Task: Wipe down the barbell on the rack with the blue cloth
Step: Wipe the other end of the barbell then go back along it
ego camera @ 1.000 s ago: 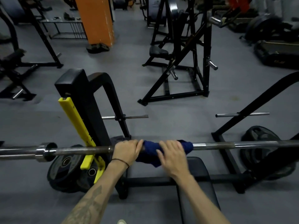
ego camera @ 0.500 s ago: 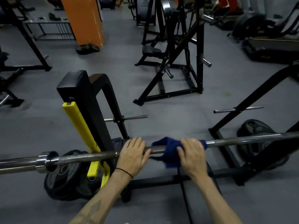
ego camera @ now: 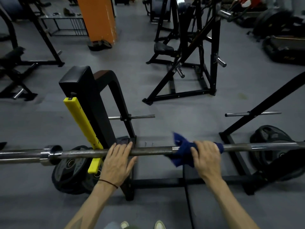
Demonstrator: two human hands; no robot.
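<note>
While right hand [ego camera: 206, 156] grips blue cloth [ego camera: 181, 152] round barbell [ego camera: 153, 150], left hand [ego camera: 118, 162] rests flat; grey floor [ego camera: 115, 100] — racks.

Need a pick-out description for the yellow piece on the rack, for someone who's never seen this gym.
Find the long steel barbell lying across the foreground. Just left of the left hand stands a black padded rack upright. The yellow strip runs slanted down that upright's front face, crossing behind the bar: it is the only bright yellow part among black frames and grey floor.
</note>
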